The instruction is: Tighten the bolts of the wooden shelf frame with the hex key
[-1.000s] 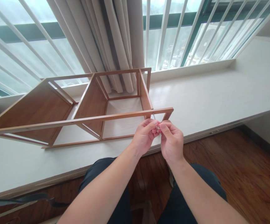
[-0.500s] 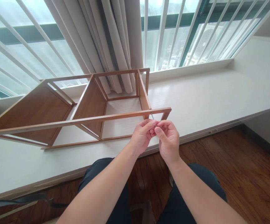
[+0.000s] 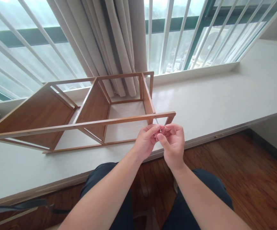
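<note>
A brown wooden shelf rack (image 3: 119,120) lies on its side on the white window ledge. At the right end of its near rail, a thin metal hex key (image 3: 157,120) meets the wood where a shelf board joins. My left hand (image 3: 146,140) pinches the key's shaft between thumb and fingertips, just below the rail. Close against it, my right hand (image 3: 174,145) curls its fingers round the key's near end, thumb below the fingertips. The tip between the two hands is small and partly covered by fingers.
The white ledge (image 3: 207,95) runs along the barred window (image 3: 176,41). A grey-beige curtain (image 3: 109,41) hangs behind the rack. Below is a dark wood floor (image 3: 248,166), with my knees close to the ledge edge. A dark strap (image 3: 16,207) lies at lower left.
My right fingers and thumb have shifted slightly around the key's end, and a bit more of its tip shows. My left hand and the rack stay nearly in place.
</note>
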